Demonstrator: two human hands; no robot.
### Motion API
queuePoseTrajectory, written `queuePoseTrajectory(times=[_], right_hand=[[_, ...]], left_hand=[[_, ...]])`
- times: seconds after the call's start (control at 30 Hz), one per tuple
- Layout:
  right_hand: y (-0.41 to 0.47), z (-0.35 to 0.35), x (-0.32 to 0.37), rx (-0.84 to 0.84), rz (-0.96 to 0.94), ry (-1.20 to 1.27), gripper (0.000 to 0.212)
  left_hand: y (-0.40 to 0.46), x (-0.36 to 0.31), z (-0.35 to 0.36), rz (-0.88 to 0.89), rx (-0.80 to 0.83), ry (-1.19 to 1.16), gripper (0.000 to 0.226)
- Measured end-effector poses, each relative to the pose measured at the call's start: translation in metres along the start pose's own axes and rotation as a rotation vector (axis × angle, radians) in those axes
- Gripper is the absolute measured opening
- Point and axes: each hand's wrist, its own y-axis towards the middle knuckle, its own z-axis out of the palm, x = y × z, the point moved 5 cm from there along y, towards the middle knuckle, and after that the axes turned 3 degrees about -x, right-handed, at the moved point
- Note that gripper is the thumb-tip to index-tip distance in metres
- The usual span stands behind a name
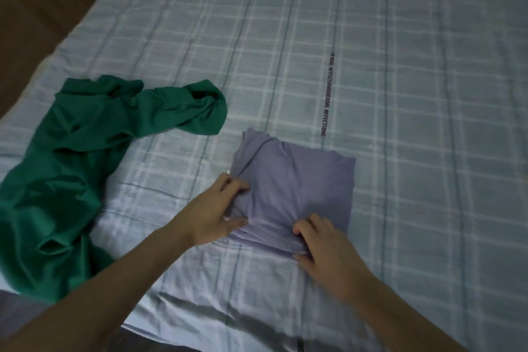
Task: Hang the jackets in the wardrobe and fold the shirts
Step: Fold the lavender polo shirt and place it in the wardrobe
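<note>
A lilac shirt [303,177] lies folded into a rough square on the bed, near its front edge. My left hand [217,208] grips the shirt's left edge, fingers curled into the cloth. On the shirt's near edge, my right hand [323,246] pinches the stacked layers. A green shirt [83,157] lies crumpled and unfolded to the left, apart from both hands.
The bed is covered by a pale blue checked sheet [400,94] with a printed text stripe. Brown floor [37,8] shows at the upper left past the bed's edge. The bed's near edge runs along the bottom of the view.
</note>
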Motion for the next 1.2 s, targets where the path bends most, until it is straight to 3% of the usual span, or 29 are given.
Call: queuePoseTrajectory(times=[0.03,0.17,0.27,0.37,0.43,0.47,0.53,0.6,0.63,0.77,0.87,0.93,1.2], right_hand=[[0.003,-0.002,-0.002,0.02,-0.008,0.039,0.027],[0.013,-0.015,-0.006,0.062,-0.046,0.151,0.018],[0.011,-0.022,-0.008,0.008,-0.093,0.122,0.014],[0.007,-0.02,-0.012,0.131,-0.109,0.087,0.019],[0.01,-0.023,-0.013,0.241,-0.119,0.122,0.027],[0.015,-0.03,-0.014,0.205,-0.11,0.145,0.031],[0.029,-0.05,-0.019,-0.059,-0.082,0.108,0.031],[0.044,-0.068,-0.023,-0.353,-0.016,0.021,0.04],[0.051,-0.071,-0.024,-0.422,0.033,-0.023,0.046],[0.069,-0.042,-0.045,-0.262,0.132,-0.213,0.061],[0.066,-0.022,-0.077,-0.182,0.313,-0.173,0.068],[0.069,-0.018,-0.081,-0.183,0.335,-0.165,0.071],[0.078,-0.044,-0.076,-0.087,0.378,-0.073,0.062]], left_hand=[[0.001,0.0,0.002,0.034,0.013,-0.028,0.053],[0.008,-0.02,-0.021,0.191,-0.185,-0.025,0.035],[0.002,-0.035,-0.027,0.223,-0.149,-0.036,0.04],[-0.009,-0.032,-0.015,0.0,0.008,0.003,0.045],[-0.016,-0.021,-0.005,-0.188,0.13,0.179,0.054],[-0.017,-0.019,-0.005,-0.211,0.113,0.273,0.05],[-0.01,-0.029,-0.017,-0.094,-0.125,0.395,0.039],[0.005,-0.043,-0.021,0.006,-0.309,0.403,0.037],[0.017,-0.048,-0.015,0.036,-0.317,0.393,0.04],[0.066,-0.05,0.028,0.015,-0.173,0.404,0.055],[0.095,-0.019,0.044,-0.065,-0.121,0.392,0.058],[0.108,-0.006,0.046,-0.084,-0.104,0.365,0.058],[0.121,-0.006,0.023,0.041,0.047,0.416,0.077]])
